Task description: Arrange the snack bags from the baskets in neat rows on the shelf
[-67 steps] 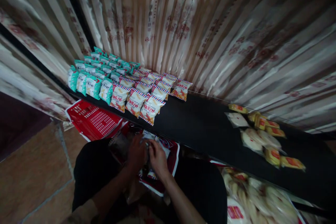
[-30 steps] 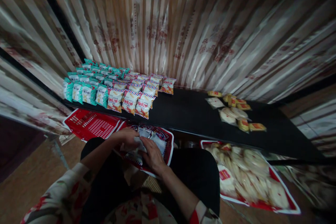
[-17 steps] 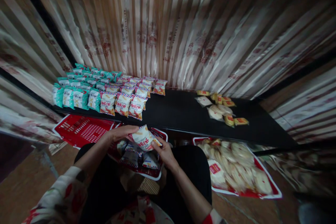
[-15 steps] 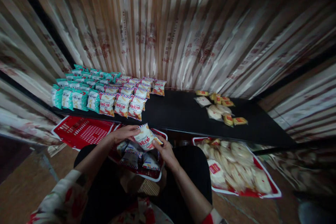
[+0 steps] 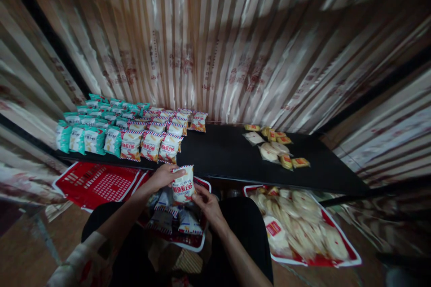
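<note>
Between my two hands is a white snack bag [image 5: 183,184] with red lettering and a striped top edge, held nearly upright. My left hand [image 5: 164,176] grips its upper left side, thumb across the front. The fingers of my right hand [image 5: 206,202] pinch its lower right side. Below it, a red basket with a white rim [image 5: 195,247] sits between my knees, holding several similar bags [image 5: 189,222]. On the black shelf [image 5: 215,157] ahead, rows of matching white and red bags [image 5: 170,148] stand beside rows of teal bags [image 5: 95,140].
An upturned-looking red basket [image 5: 101,181] lies at the left under the shelf. At the right, another basket [image 5: 356,261] is filled with pale round packages [image 5: 305,224]. Small yellow packets [image 5: 301,163] and flat white packs [image 5: 268,151] lie on the shelf's right part. A pleated curtain [image 5: 215,45] hangs behind.
The bag in my hands has turned more upright, its front now facing me. My right hand has shifted lower along its side. The view has tilted up and moved slightly right.
</note>
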A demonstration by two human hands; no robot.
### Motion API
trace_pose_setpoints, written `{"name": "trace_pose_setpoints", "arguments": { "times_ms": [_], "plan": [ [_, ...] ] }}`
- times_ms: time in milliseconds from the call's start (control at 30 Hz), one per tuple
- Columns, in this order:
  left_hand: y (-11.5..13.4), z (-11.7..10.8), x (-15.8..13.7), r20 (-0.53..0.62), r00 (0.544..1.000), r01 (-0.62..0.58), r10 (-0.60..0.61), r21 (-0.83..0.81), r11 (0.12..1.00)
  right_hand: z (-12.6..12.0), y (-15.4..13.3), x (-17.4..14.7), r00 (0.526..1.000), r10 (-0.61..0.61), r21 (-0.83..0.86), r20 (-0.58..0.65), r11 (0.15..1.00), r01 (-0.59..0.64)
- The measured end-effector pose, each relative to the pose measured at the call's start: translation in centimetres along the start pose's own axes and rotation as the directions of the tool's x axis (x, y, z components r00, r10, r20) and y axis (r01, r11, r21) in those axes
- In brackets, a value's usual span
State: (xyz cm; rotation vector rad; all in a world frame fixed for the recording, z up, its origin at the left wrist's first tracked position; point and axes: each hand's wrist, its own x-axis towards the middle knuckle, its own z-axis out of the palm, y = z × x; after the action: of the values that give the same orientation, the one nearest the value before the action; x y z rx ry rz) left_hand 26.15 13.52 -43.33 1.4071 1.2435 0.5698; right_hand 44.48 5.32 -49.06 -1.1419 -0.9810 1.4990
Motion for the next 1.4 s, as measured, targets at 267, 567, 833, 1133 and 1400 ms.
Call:
{"name": "trace_pose_setpoints", "arguments": {
  "times_ms": [267,567,833,1133,1400],
  "plan": [
    [3.6,0.7,2.9,0.077,0.997,-0.016,-0.006,0.278,0.960,-1.8,-3.7,1.2,0.989,-0.044,-0.231,0.143,0.970,0.077],
    [4.9,1.8,6.9,-0.033,0.993,-0.104,0.115,0.234,0.967,-3.7,-4.9,5.7,0.999,-0.050,-0.114,-0.022,0.992,0.047],
    [4.1,4.8,10.4,-0.283,0.930,-0.203,0.237,0.143,0.969,-6.2,-4.3,12.8,0.963,-0.160,-0.276,-0.215,0.956,0.097],
    [3.9,7.0,14.2,-0.326,0.847,-0.212,0.419,0.516,0.830,-6.4,-5.1,20.1,0.900,-0.246,-0.573,-0.360,0.819,-0.005],
    [3.8,6.9,17.9,-0.356,0.848,-0.132,0.392,0.574,0.808,-5.4,-6.7,24.8,0.851,-0.312,-0.679,-0.422,0.731,-0.069]
  ]
}}
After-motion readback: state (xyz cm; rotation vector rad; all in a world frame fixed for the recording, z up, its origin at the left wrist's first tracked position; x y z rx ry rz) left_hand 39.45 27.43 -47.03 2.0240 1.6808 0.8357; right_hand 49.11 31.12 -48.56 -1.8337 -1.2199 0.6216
